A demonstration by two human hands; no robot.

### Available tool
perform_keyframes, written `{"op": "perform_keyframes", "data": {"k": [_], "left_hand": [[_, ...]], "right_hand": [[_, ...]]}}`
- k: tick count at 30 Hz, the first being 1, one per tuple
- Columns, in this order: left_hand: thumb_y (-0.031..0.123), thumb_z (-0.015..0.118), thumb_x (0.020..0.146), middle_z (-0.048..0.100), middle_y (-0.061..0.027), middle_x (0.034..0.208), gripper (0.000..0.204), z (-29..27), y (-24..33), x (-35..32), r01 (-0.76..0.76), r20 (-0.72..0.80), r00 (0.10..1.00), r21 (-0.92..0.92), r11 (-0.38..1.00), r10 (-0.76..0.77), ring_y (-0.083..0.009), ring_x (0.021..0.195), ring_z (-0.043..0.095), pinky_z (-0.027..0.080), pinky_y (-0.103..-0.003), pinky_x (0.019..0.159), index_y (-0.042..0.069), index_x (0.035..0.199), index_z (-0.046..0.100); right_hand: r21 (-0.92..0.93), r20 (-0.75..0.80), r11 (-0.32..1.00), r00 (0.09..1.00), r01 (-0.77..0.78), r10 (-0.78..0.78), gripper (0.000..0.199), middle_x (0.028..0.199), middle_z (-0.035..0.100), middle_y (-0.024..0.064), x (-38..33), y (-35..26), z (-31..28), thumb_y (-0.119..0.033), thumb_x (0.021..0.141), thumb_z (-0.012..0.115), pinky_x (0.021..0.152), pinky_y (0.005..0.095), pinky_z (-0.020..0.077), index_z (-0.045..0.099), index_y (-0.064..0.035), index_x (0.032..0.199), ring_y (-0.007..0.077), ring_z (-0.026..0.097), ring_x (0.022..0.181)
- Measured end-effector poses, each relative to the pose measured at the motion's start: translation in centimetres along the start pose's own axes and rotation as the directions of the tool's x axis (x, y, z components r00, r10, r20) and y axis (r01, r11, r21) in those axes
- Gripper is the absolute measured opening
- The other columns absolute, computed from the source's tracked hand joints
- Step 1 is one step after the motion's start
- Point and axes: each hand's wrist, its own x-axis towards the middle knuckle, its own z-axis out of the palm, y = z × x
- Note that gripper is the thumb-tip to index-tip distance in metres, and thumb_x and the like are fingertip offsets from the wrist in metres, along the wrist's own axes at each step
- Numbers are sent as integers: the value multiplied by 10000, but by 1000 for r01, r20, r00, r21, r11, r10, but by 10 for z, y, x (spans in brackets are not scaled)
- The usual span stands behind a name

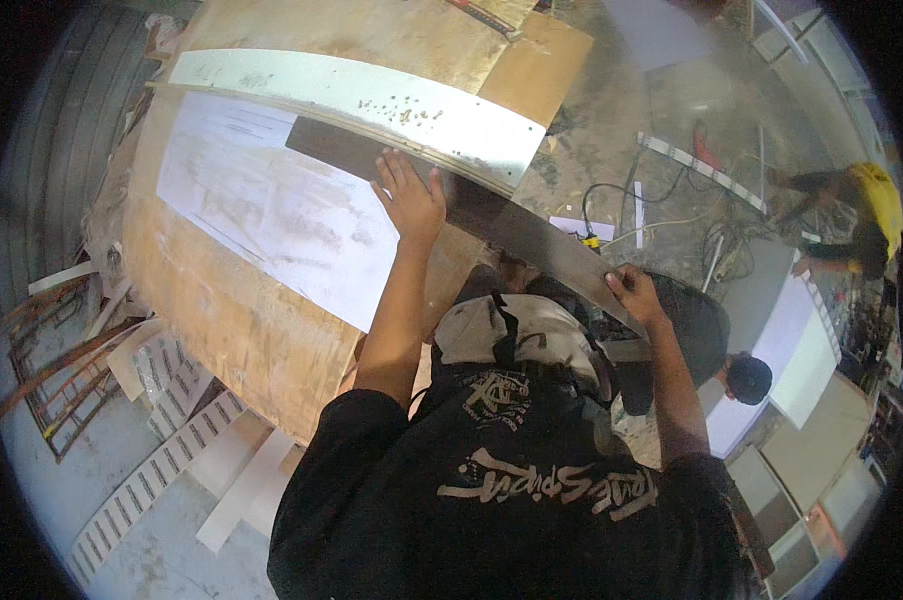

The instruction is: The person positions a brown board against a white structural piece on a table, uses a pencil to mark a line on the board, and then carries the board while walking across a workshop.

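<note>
A long, narrow dark brown board (532,235) lies slantwise across the worktable (247,325), its right part reaching out past the table's edge. My left hand (413,202) rests flat on this board with the fingers stretched out. At its near right end, my right hand (636,295) pinches the edge between thumb and fingers. Along the far side of the board runs a pale, slightly curved strip (342,92) with small dark marks. A white sheet (272,195) with smudges lies under and beside the board's left end.
A hammer-like tool (489,18) lies at the table's far edge. Cables (662,205) and white strips cover the floor on the right. Another person in yellow (875,215) bends there; a dark-haired person (749,378) is nearer, by white panels (812,350). Slotted strips (162,475) lie lower left.
</note>
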Motion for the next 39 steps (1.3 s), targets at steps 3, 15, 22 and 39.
{"op": "perform_keyframes", "data": {"k": [3, 15, 22, 39], "left_hand": [[460, 336, 1014, 164, -215, 1610, 733, 1, -1, 3, 4, -19, 1000, -5, 1000, -4, -367, 1501, 111, 71, -572, 1189, -53, 1522, 208], [418, 362, 1016, 146, -272, 1596, 735, -1, -4, 11, -2, 10, 1000, 12, 1000, 2, -391, 1500, 92, 54, -575, 1187, -111, 1497, 195], [413, 375, 1010, 153, -278, 1593, 741, 0, -15, 23, 18, 38, 999, 63, 998, -20, -397, 1497, 108, 76, -596, 1179, -123, 1490, 198], [502, 402, 993, 113, -312, 1584, 814, -11, -28, 6, 201, 20, 980, -52, 978, -200, -435, 1492, 56, 25, -594, 1179, -68, 1522, 160]], "right_hand": [[154, 106, 988, 994, -11, -6, 420, 706, 580, 125, 13, -2, -2, -427, 871, 715, 660, 390, 468, 600, -24, 834, 198, 540, 681], [236, -99, 969, 990, -72, 98, 428, 644, 447, 29, 1, -17, 13, -364, 872, 740, 588, 342, 394, 476, -55, 740, 143, 415, 632], [261, -89, 961, 989, -92, 119, 398, 647, 481, 23, -1, -33, 12, -377, 881, 741, 588, 333, 403, 525, -54, 791, 125, 427, 627], [147, -217, 987, 971, -69, 100, 471, 624, 521, 58, 24, -95, 31, -409, 838, 774, 560, 340, 408, 561, 10, 802, 142, 438, 595]]}}
